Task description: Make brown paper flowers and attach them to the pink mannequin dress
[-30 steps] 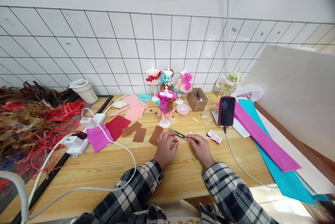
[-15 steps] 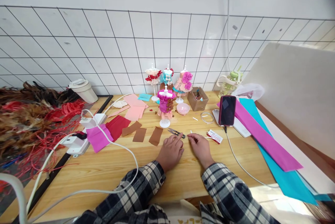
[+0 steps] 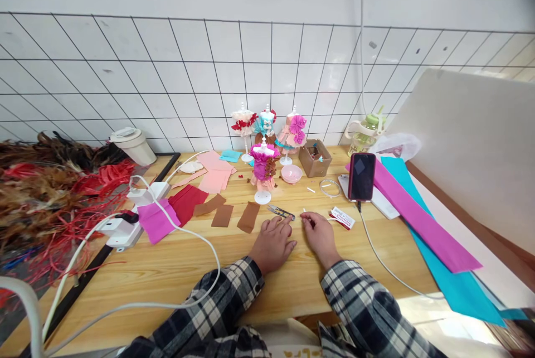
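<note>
My left hand (image 3: 272,243) lies palm down on the wooden table, fingers stretched out and loosely together, holding nothing. Its fingertips are close to or on the handle end of small thread snips (image 3: 281,212). Just right of it, my right hand (image 3: 320,238) rests with thumb and fingers curled together at the tips. A tiny white piece (image 3: 304,211) shows by those fingertips; whether it is pinched I cannot tell. Beyond the hands stands a miniature dress form (image 3: 264,168) in a magenta and peach crepe paper dress. Brown paper pieces (image 3: 248,217) lie left of the snips.
Several dressed forms (image 3: 291,135) stand behind, near a pink bowl (image 3: 291,174) and cardboard box (image 3: 314,165). A phone (image 3: 361,177) stands upright on the right, beside long paper strips (image 3: 422,218). Power strips (image 3: 121,231) and a white cable (image 3: 209,243) occupy the left.
The view has shifted very slightly. My left fingers have drawn back a little from the snips; the right hand has stayed almost still.
</note>
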`<state>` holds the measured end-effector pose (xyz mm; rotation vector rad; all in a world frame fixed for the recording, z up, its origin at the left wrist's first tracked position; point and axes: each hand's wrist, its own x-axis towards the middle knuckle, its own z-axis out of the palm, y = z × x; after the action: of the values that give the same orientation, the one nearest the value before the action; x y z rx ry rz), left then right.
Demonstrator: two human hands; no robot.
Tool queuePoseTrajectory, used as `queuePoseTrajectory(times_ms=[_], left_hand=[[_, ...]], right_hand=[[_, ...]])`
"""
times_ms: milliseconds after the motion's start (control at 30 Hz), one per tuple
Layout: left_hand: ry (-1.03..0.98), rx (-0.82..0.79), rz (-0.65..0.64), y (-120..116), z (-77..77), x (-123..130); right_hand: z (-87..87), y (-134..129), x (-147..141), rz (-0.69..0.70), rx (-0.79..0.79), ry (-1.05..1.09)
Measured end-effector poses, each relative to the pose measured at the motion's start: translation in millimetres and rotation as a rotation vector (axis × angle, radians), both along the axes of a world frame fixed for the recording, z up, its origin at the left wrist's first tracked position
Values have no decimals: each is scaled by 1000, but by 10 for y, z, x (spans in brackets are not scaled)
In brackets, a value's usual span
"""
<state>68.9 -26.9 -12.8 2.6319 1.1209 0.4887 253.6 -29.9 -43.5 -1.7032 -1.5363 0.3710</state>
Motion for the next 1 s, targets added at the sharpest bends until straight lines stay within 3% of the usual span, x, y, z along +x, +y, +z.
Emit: queuePoseTrajectory(times_ms=[200, 333, 433, 533, 567, 633, 733, 867, 1000], left_hand=[[-61, -34, -29, 11, -15, -9], [-129, 2, -34, -4, 66, -16], [-165, 50, 14, 44, 154, -241], [-124, 111, 158, 134, 184, -708], [-92, 142, 207, 157, 177, -878], [-12, 184, 182, 176, 146, -1158], [56, 211, 122, 154, 88, -1328], [-41, 170, 204, 124, 48, -1274], [-74, 61, 139, 103, 35, -1258]], right_hand=[[35, -19, 9, 66, 192, -70], [84, -69, 14, 133, 255, -174], [88, -121, 68, 108, 271, -214], [118, -182, 66, 137, 290, -255], [151, -196, 20, 174, 292, -271], [257, -198, -169, 304, 276, -313], [456, -114, -657, 543, 199, -397], [524, 50, -1255, 453, 57, -464], [364, 102, -1320, 473, -12, -493]])
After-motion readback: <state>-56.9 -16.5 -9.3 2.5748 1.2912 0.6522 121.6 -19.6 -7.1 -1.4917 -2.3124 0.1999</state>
